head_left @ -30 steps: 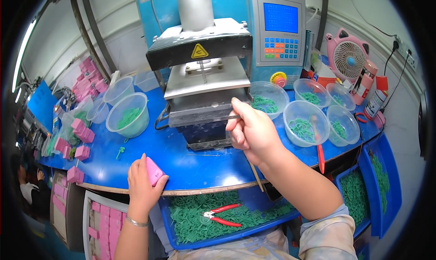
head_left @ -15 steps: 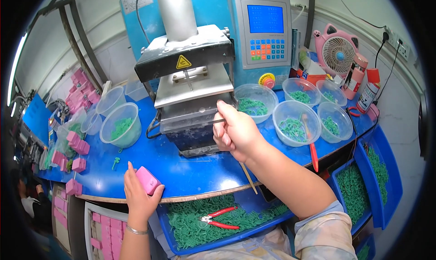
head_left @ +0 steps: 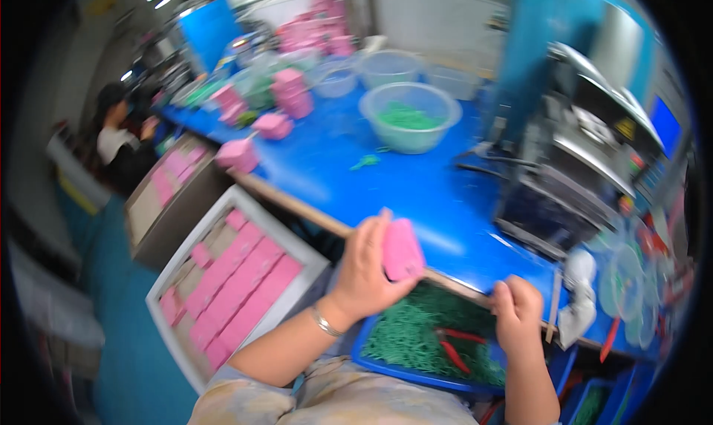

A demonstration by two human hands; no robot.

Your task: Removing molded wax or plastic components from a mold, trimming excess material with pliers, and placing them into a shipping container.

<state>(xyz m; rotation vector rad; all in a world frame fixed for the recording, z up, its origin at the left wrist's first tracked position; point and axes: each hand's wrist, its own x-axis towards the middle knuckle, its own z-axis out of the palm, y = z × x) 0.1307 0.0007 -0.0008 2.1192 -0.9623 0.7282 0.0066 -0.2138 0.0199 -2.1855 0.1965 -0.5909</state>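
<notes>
My left hand [head_left: 364, 270] has its fingers and thumb round a pink block [head_left: 402, 251] at the table's front edge. My right hand [head_left: 518, 310] is closed, thumb up, by the same edge further right. What lies in its fingers is blurred and I cannot make it out. Below and between the hands sits a blue bin [head_left: 425, 381] full of small green pieces [head_left: 408, 336]. Red-handled pliers [head_left: 454, 347] rest on those pieces.
A press machine [head_left: 572, 172] stands on the blue table at right. A clear bowl [head_left: 405, 137] holds green pieces. Pink blocks [head_left: 239, 155] sit at the table's left. A pale crate [head_left: 169, 328] of pink blocks stands at lower left. Beyond it a person [head_left: 119, 146] sits.
The view has swung left, bringing the crate into full sight. My right hand has come away from the press down to the table's front edge. My left hand still holds the pink block.
</notes>
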